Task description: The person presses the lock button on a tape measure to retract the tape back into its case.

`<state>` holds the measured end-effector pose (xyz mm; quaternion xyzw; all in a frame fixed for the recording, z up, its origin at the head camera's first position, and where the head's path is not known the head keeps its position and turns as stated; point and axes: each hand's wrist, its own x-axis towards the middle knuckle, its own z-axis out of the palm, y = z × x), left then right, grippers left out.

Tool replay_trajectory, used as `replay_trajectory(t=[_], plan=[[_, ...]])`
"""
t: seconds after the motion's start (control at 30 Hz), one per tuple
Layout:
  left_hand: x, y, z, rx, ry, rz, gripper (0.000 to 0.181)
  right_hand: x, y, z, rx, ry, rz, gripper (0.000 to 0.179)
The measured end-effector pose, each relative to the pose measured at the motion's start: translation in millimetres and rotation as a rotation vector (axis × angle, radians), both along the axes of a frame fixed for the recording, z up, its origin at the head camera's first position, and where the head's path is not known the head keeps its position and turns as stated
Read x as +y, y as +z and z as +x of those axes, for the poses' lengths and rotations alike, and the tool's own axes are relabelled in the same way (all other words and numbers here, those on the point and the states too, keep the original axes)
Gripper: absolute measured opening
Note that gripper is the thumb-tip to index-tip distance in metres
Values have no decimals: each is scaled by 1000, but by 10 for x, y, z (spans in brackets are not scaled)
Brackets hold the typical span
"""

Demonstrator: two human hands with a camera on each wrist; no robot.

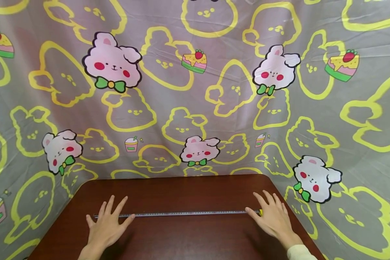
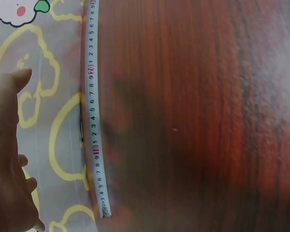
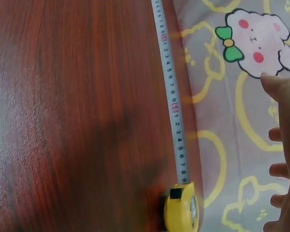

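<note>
A tape measure lies across the brown table with its blade (image 1: 188, 213) drawn out straight from left to right. Its yellow case (image 3: 181, 212) sits at the right end, mostly hidden behind the right hand in the head view. At the left end, the blade's metal tip (image 2: 105, 212) shows in the left wrist view. My left hand (image 1: 105, 226), fingers spread, is held over the left part of the blade and grips nothing. Likewise spread and holding nothing, my right hand (image 1: 273, 217) hovers by the case. Both hands cast shadows on the wood.
The dark reddish-brown table (image 1: 185, 238) has rounded far corners. A grey curtain (image 1: 214, 108) printed with rabbits and yellow outlines hangs close behind it and along both sides.
</note>
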<state>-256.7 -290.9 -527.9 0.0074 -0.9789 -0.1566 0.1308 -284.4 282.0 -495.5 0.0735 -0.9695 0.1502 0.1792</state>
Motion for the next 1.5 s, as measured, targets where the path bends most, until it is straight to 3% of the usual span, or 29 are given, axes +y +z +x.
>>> replay_trajectory(t=[0.27,0.73,1.1,1.33,1.5], plan=[[-173,-115,13,-46,54,27,98,142,-150,-27,-23,-25,3,85],[-524,-348,21,-246,129,150,110,391,-544,-72,-49,-87,-10,87],[-748,-491,-60,-269,178,126,122,550,-803,-87,-82,-119,-25,97],[-937,-480,-180,-256,206,92,133,630,-958,-108,-197,-154,-70,101],[-1049,-451,-219,-304,187,86,120,649,-1038,-134,-204,-161,-93,100]])
